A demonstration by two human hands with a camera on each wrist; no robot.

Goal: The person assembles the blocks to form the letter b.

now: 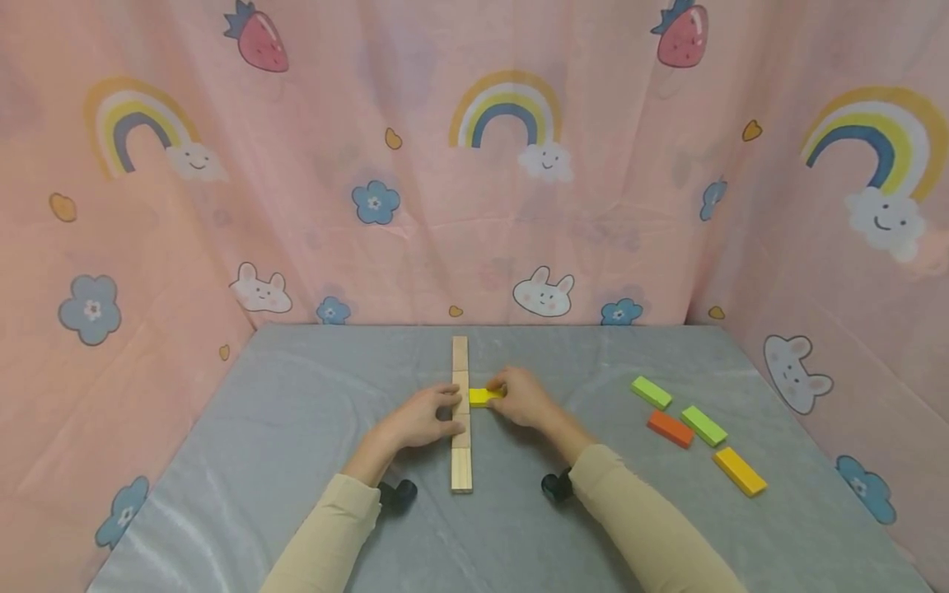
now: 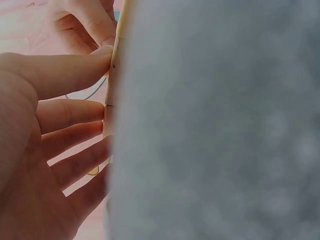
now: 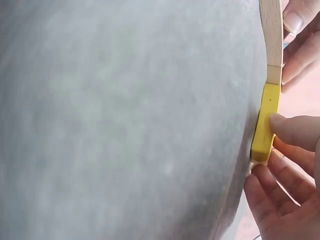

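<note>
Several plain wooden blocks (image 1: 461, 469) lie end to end in a straight row running away from me on the grey cloth. From the left side, my left hand (image 1: 423, 418) touches the row's middle with thumb and fingertips, its fingers extended. A yellow block (image 1: 479, 398) lies crosswise, one end against the row's right side. My right hand (image 1: 525, 399) pinches this block near its outer end. In the right wrist view, the thumb is on the yellow block's (image 3: 266, 122) face and the fingers are around its far end. The left wrist view shows the wooden row (image 2: 114, 80) edge-on.
To the right lie two green blocks (image 1: 652, 393), an orange block (image 1: 670, 429) and a yellow-orange block (image 1: 740, 472). Grey cloth (image 1: 319, 371) covers the table. A pink patterned curtain (image 1: 474, 239) hangs behind it and along both sides.
</note>
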